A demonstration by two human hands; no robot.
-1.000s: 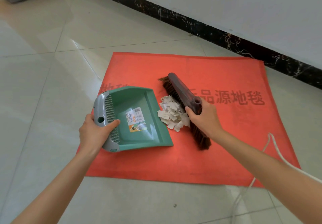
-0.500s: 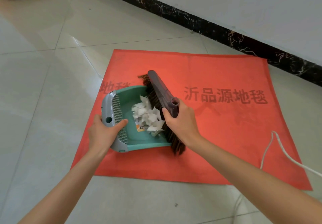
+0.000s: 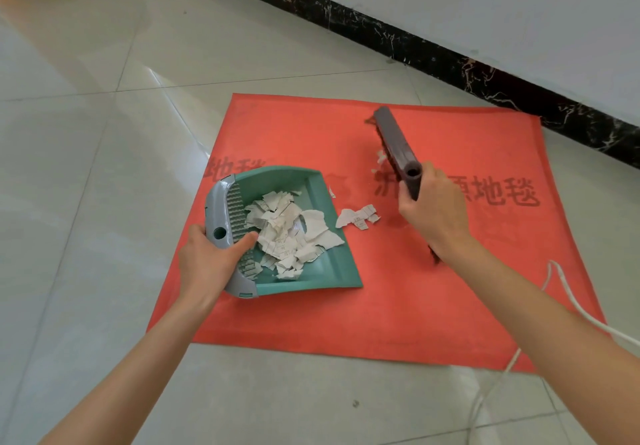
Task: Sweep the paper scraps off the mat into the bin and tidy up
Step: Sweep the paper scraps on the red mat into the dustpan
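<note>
On the red mat's [image 3: 398,306] near left part, the left hand [image 3: 211,264] curls round the grey back rim of the green dustpan [image 3: 334,268]. The pan holds a heap of torn white, faintly printed paper scraps [image 3: 284,233]. A few stray scraps [image 3: 358,217] lie on the mat just beside its lip. Toward the mat's middle, the right hand [image 3: 434,212] clasps the dark brush [image 3: 396,144], bristles facing down.

Glossy tiled floor [image 3: 104,132], matt red mat [image 3: 433,288], smooth plastic dustpan [image 3: 332,271], torn paper scraps [image 3: 284,233], polished marble skirting [image 3: 415,42]
</note>
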